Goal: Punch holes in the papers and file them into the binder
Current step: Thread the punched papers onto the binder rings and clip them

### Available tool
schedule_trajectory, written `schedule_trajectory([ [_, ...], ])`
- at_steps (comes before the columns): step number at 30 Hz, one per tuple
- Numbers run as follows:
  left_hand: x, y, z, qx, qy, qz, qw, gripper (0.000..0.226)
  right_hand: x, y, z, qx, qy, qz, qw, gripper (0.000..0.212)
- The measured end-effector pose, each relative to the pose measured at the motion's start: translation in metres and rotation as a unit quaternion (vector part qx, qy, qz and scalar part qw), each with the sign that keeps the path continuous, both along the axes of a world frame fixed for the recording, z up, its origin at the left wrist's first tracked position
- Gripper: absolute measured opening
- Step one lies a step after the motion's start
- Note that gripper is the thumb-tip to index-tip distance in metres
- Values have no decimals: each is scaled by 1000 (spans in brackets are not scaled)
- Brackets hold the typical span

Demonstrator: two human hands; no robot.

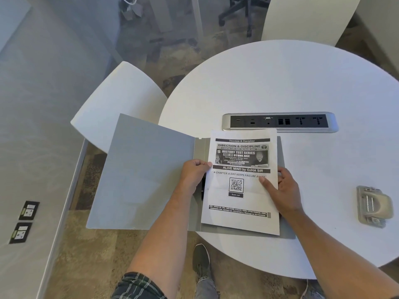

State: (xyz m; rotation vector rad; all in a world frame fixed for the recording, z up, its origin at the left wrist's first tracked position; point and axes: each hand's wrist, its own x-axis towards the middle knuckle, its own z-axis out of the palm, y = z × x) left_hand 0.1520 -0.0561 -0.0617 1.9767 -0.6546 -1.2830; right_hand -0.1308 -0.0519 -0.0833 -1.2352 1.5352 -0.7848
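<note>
While the binder [146, 175] lies opened flat at the near left edge of the round white bench [280, 83], a stack of printed papers [239, 203] is seen resting on its right-hand inner half. The grey front cover is spread to the left, overhanging the bench edge above the carpet. The top sheet is printed in black and white, with a banner headed "DIRECTION & DISCIPLINE", the line "ALIVE MIND by OJHA SIR" and a QR code at mid-page.

The left edge of the stack is pinched by the left hand [193, 171], fingers curled over the paper margin near the spine; a dark clip mechanism is partly visible just below that hand. The right edge of the stack is gripped by the right hand [285, 188], thumb laid on the top sheet and fingers wrapped round the side.

A beige hole punch [372, 207] stands on the bench well to the right of the binder, apart from both hands. A silver socket strip [279, 122] is set into the bench just beyond the top of the papers. A white chair [116, 100] is noted left of the bench, and a grey shoe [200, 260] on the carpet below.
</note>
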Motion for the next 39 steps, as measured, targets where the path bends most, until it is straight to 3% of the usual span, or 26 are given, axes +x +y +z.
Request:
schedule_trajectory([
  [7, 0, -7, 5, 45, 14, 3, 999, 21, 0, 1, 1, -3, -3, -6, 1000, 36],
  [12, -5, -6, 2, 22, -5, -3, 1000, 25, -2, 2, -3, -17, 19, -5, 1000, 36],
  [22, 0, -3, 8, 31, 18, -1, 999, 16, -4, 2, -4, -12, -31, -7, 999, 54],
  [29, 3, -10, 12, 85, 20, 9, 996, 12, -6, 3, -3, -15, -45, -5, 999, 54],
  [39, 6, -13, 19, 89, 12, -25, 996, 8, -7, 3, -4, -26, -36, 8, 999, 61],
])
